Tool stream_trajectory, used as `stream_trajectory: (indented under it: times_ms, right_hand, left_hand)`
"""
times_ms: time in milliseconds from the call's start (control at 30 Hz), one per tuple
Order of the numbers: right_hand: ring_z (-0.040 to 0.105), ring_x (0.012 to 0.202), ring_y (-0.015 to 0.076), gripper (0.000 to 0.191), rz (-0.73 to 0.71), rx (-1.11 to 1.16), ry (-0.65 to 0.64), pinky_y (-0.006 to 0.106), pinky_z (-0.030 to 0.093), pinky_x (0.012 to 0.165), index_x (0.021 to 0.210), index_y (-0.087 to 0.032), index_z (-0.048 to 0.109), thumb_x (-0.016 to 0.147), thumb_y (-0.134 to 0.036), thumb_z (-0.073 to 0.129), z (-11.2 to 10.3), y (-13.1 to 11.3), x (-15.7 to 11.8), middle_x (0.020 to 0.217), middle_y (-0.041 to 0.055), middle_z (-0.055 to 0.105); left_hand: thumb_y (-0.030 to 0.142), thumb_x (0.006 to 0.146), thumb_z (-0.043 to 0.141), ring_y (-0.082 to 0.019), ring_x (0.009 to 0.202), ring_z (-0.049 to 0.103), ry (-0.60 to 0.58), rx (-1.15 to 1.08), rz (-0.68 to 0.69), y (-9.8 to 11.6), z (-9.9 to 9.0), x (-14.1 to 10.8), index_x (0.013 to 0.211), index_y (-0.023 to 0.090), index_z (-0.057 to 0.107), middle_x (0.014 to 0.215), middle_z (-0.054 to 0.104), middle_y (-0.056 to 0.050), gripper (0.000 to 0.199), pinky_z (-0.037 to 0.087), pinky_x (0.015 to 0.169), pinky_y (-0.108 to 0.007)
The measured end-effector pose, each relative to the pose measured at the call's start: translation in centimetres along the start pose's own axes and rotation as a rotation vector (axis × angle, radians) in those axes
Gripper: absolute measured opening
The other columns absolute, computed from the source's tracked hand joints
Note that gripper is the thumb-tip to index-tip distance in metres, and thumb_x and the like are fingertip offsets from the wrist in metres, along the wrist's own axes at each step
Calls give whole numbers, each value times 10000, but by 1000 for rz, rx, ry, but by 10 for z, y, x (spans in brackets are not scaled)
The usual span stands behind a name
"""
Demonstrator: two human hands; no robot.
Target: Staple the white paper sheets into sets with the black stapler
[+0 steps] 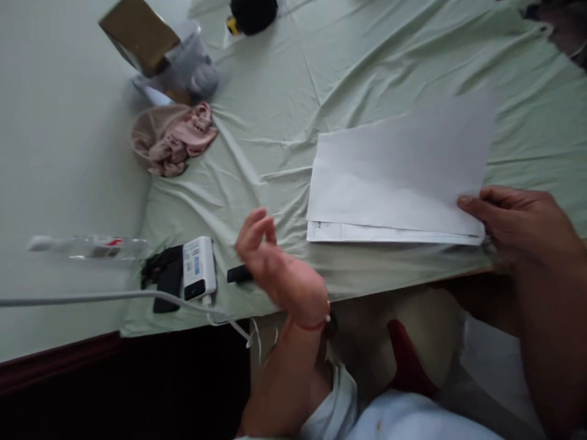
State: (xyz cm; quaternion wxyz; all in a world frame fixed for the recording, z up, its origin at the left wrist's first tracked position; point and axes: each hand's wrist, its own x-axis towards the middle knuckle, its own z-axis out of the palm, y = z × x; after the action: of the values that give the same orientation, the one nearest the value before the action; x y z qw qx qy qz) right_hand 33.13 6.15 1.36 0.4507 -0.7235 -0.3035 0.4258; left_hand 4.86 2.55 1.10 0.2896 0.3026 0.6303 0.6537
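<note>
- A pale green cloth (275,85) is covering the surface in loose wrinkles, with a plain wall (59,122) rising along the left.
- The right hand (518,220) is grasping the paper stack (394,177) at its near right corner, its thumb pressing on top.
- The left hand (284,269) is hovering released and holding nothing, its fingers loosely curled, near a small black object (239,274).
- The paper stack is spreading over the cloth near its front edge; the top sheet is showing white and blank, while a lower sheet is peeking out along the near side with faint print too small to read.
- Left of the black object, a white device (199,266) is bearing a label with blue lettering, too blurred to read; a dark phone (169,284) is lying beside it.
- A clear bottle (98,247) is showing a red mark on its label.
- Farther off, pinkish fabric (183,137) is lying crumpled near a brown box (140,36).
</note>
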Motion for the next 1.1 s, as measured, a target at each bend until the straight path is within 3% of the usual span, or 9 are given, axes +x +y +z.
stream_trajectory:
  times_ms: [67, 133, 267, 367, 467, 567, 733, 900, 1100]
  right_hand:
    - [420, 538, 86, 199, -14, 71, 3, 239, 275, 442, 618, -198, 746, 576, -303, 909, -5, 3, 5, 591, -14, 566]
    - [438, 555, 89, 254, -22, 126, -4, 237, 293, 448, 636, -199, 751, 543, -314, 958, -10, 8, 12, 614, -11, 584]
    - [496, 596, 104, 338, -21, 182, -32, 237, 340, 475, 657, -191, 751, 512, -324, 1026, -16, 15, 21, 656, 6, 624]
    - [496, 601, 105, 354, -28, 191, -38, 238, 333, 476, 647, -192, 739, 519, -328, 1041, -14, 16, 23, 659, 3, 627]
    - [522, 628, 98, 341, -45, 209, -55, 229, 390, 521, 717, -197, 790, 523, -333, 1035, -12, 18, 23, 710, -5, 668]
    - [554, 653, 97, 328, -47, 235, -84, 231, 433, 574, 742, -194, 800, 543, -322, 1026, -10, 21, 23, 733, -5, 683]
    - [548, 634, 91, 354, -42, 241, -77, 227, 416, 549, 740, -193, 795, 523, -332, 1038, -8, 20, 23, 737, -8, 690]
    - [551, 605, 89, 470, -41, 270, -95, 212, 421, 514, 700, -191, 781, 397, -404, 1070, -4, 18, 22, 695, -11, 673]
    - [529, 572, 91, 489, -40, 286, -87, 206, 381, 447, 657, -205, 772, 355, -440, 1077, 1, 12, 17, 646, -14, 645]
  left_hand:
    - [524, 971, 656, -233, 1335, 617, 53, -18, 20, -12, 7, 14, 1073, 260, 686, 1302, 692, -57, 285, 528, 1053, -371]
    - [520, 912, 703, -201, 1225, 656, 49, -65, -133, -21, 10, 30, 965, 248, 659, 1195, 711, -53, 280, 530, 911, -304]
    - [549, 767, 848, -148, 888, 693, -198, -142, -345, -26, 6, 45, 996, 224, 741, 1036, 758, -47, 411, 496, 691, -242]
    - [483, 627, 964, -86, 599, 580, -346, -42, -318, -25, 1, 44, 864, 183, 777, 786, 720, -2, 425, 432, 554, -215]
    - [535, 612, 980, -46, 445, 393, -325, 34, -255, -29, -3, 42, 670, 172, 701, 573, 556, 54, 461, 265, 420, -211]
    - [620, 651, 955, -49, 445, 345, -285, 42, -239, -32, -5, 42, 596, 188, 614, 531, 466, 69, 554, 208, 386, -212]
    - [592, 604, 981, -75, 551, 481, -262, -12, -255, -29, -8, 44, 709, 189, 698, 637, 584, 45, 503, 358, 449, -182]
    - [534, 548, 1017, -44, 496, 360, -194, 4, -268, -30, -11, 46, 640, 175, 636, 566, 495, 77, 531, 229, 429, -178]
    - [552, 598, 1017, -40, 470, 321, -175, -77, -297, -33, -11, 44, 598, 190, 553, 529, 428, 98, 588, 240, 435, -192]
